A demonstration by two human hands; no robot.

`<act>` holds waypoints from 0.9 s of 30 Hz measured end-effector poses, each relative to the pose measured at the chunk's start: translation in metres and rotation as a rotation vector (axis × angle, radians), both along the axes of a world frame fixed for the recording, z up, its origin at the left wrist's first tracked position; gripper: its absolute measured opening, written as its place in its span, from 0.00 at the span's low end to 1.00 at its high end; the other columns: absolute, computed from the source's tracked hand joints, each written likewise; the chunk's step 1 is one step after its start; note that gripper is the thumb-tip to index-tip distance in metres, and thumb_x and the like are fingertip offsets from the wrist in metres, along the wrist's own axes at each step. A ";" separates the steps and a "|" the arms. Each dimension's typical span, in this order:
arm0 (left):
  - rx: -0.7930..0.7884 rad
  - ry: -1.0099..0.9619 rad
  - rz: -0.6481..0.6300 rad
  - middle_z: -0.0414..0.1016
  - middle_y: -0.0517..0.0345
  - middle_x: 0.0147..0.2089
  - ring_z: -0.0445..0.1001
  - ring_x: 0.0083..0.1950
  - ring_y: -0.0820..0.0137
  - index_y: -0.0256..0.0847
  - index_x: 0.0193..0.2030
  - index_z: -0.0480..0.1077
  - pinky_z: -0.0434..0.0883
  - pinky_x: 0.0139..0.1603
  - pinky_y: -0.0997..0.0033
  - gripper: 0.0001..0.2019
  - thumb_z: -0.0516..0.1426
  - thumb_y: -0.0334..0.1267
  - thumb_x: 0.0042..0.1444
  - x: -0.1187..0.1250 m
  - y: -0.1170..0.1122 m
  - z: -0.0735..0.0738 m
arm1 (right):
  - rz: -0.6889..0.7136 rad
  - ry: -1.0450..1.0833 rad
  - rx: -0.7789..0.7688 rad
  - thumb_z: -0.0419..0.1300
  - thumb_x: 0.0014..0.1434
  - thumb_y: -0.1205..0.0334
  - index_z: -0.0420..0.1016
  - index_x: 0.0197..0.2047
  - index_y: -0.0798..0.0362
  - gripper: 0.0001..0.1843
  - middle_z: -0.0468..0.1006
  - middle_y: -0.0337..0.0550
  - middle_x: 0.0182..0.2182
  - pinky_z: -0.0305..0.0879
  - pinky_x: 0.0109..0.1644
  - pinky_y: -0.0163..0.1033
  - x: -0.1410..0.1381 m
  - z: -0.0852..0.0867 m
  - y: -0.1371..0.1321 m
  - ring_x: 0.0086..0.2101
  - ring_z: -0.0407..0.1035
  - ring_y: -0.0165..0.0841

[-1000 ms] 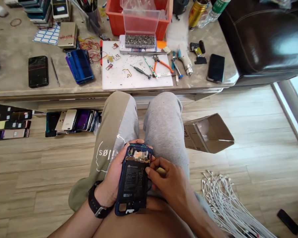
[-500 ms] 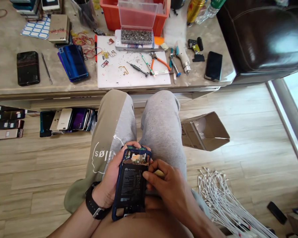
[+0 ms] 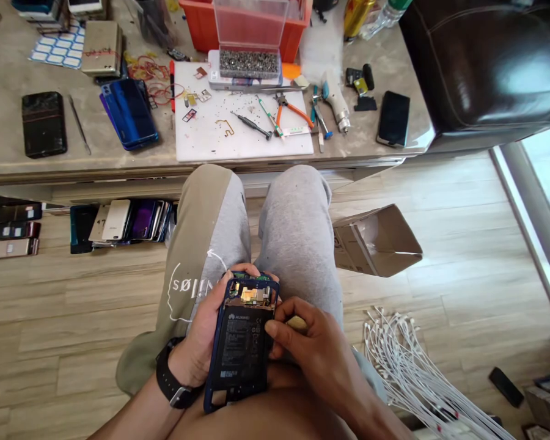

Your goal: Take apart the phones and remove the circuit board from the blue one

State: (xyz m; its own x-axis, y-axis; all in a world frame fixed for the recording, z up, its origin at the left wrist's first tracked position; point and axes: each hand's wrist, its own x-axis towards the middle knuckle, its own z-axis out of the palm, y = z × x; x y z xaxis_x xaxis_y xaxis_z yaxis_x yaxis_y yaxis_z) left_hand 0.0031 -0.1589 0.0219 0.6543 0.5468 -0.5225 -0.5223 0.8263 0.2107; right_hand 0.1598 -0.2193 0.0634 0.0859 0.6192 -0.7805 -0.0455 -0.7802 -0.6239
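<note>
An opened phone [image 3: 214, 360] with a dark blue frame lies tilted over my lap, its battery [image 3: 241, 351] marked HUAWEI facing up. Small boards and metal parts show at its upper end. My left hand [image 3: 206, 327] is wrapped round its left side and top, with a black watch on the wrist. Thumb and fingers of my right hand [image 3: 307, 342] are pinched together at the phone's right edge, beside the battery. Within that hand shows a small yellowish piece [image 3: 297, 324], partly hidden by the fingers; its kind is unclear.
On the table ahead, a white mat [image 3: 192, 143] carries a screwdriver [image 3: 252, 125], orange-handled cutters [image 3: 293, 110] and an open box of screws [image 3: 249, 64]. Blue phones [image 3: 131, 116] lie left. On the floor are an open carton [image 3: 378, 241], white cables [image 3: 412, 360] and stacked phones [image 3: 119, 220].
The whole view has shifted slightly, with the table things a little further left. Both hands keep their hold, and the phone has moved barely at all.
</note>
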 end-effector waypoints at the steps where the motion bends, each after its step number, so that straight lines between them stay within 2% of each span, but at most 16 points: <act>1: 0.002 0.003 0.003 0.79 0.48 0.54 0.82 0.48 0.57 0.43 0.48 0.74 0.79 0.50 0.55 0.14 0.54 0.50 0.70 0.000 0.000 0.001 | -0.012 0.024 0.002 0.66 0.57 0.53 0.72 0.30 0.50 0.12 0.77 0.33 0.20 0.66 0.33 0.35 0.000 -0.001 -0.001 0.24 0.70 0.30; 7: 0.006 0.033 0.026 0.81 0.47 0.53 0.83 0.47 0.60 0.42 0.47 0.75 0.78 0.52 0.60 0.13 0.56 0.48 0.69 0.001 0.001 0.003 | -0.043 0.107 0.021 0.68 0.57 0.52 0.72 0.30 0.51 0.14 0.78 0.34 0.20 0.66 0.33 0.34 0.002 -0.005 -0.003 0.24 0.70 0.29; 18: 0.005 0.051 0.025 0.81 0.50 0.52 0.83 0.46 0.59 0.42 0.45 0.76 0.79 0.50 0.61 0.12 0.60 0.49 0.66 0.004 0.004 0.005 | -0.048 0.102 -0.001 0.68 0.57 0.52 0.72 0.30 0.51 0.14 0.77 0.34 0.19 0.65 0.33 0.34 0.001 0.001 0.002 0.24 0.70 0.30; 20: 0.012 0.059 0.029 0.81 0.51 0.50 0.82 0.45 0.61 0.42 0.45 0.76 0.78 0.50 0.63 0.12 0.60 0.49 0.66 0.005 0.004 0.005 | 0.007 0.035 -0.010 0.67 0.58 0.53 0.73 0.30 0.51 0.12 0.77 0.34 0.19 0.65 0.32 0.35 0.003 0.000 0.002 0.24 0.70 0.30; 23: -0.007 0.078 0.036 0.81 0.53 0.45 0.81 0.43 0.65 0.41 0.44 0.77 0.76 0.50 0.67 0.12 0.62 0.48 0.64 0.007 0.005 0.004 | 0.182 -0.113 0.003 0.65 0.59 0.57 0.76 0.32 0.50 0.07 0.75 0.33 0.18 0.63 0.29 0.35 0.013 0.000 0.005 0.23 0.69 0.31; 25: -0.022 0.092 0.048 0.81 0.55 0.42 0.80 0.41 0.67 0.41 0.44 0.77 0.76 0.49 0.69 0.12 0.64 0.47 0.63 0.008 0.006 0.004 | 0.276 -0.229 0.080 0.65 0.59 0.58 0.79 0.34 0.49 0.05 0.76 0.33 0.19 0.63 0.29 0.35 0.023 0.005 0.010 0.23 0.69 0.31; 27: -0.036 0.103 0.053 0.81 0.55 0.40 0.80 0.39 0.68 0.40 0.45 0.78 0.76 0.44 0.71 0.12 0.64 0.47 0.62 0.009 0.007 0.003 | 0.329 -0.343 0.239 0.66 0.61 0.58 0.80 0.35 0.48 0.04 0.79 0.35 0.25 0.66 0.32 0.35 0.030 0.013 0.018 0.27 0.73 0.32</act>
